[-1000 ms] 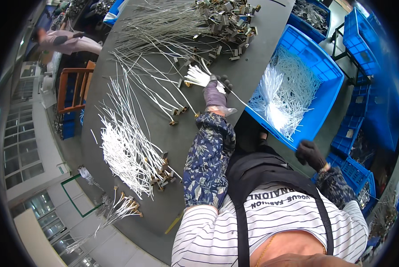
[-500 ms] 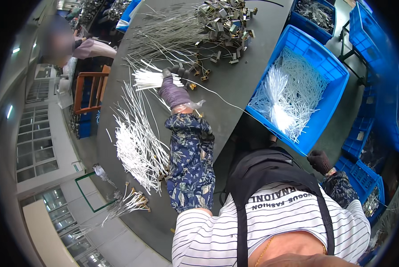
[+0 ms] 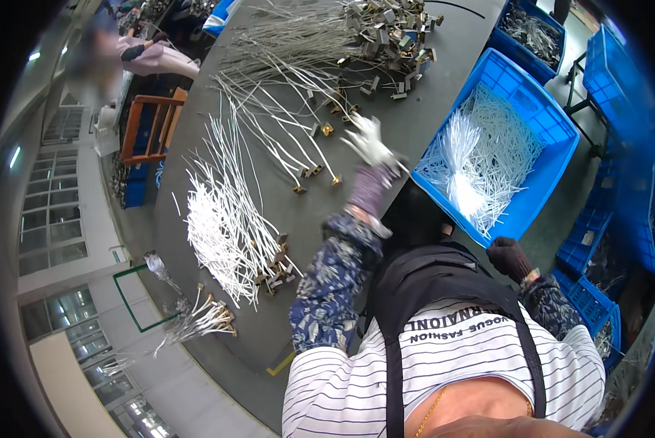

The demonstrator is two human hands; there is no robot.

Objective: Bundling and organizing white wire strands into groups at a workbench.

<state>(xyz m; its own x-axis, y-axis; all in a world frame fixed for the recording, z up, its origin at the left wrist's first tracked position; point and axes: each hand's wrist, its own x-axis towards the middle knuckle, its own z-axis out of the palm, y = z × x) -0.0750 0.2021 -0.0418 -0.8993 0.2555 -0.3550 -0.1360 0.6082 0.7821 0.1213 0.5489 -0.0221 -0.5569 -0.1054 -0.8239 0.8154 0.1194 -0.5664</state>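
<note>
Blurred bunch of white strands (image 3: 366,140) at left hand (image 3: 387,158), above counter (image 3: 298,212); finger closure unclear, cannot tell. Right hand (image 3: 508,258) curled beside blue bin (image 3: 559,142), contents hidden. Farther left: white strand pile (image 3: 221,237).

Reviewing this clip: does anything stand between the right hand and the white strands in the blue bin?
Yes. In this view the near corner of the blue bin lies between the right hand, outside it, and the white strands inside. Nothing visible covers the strands from above.
</note>
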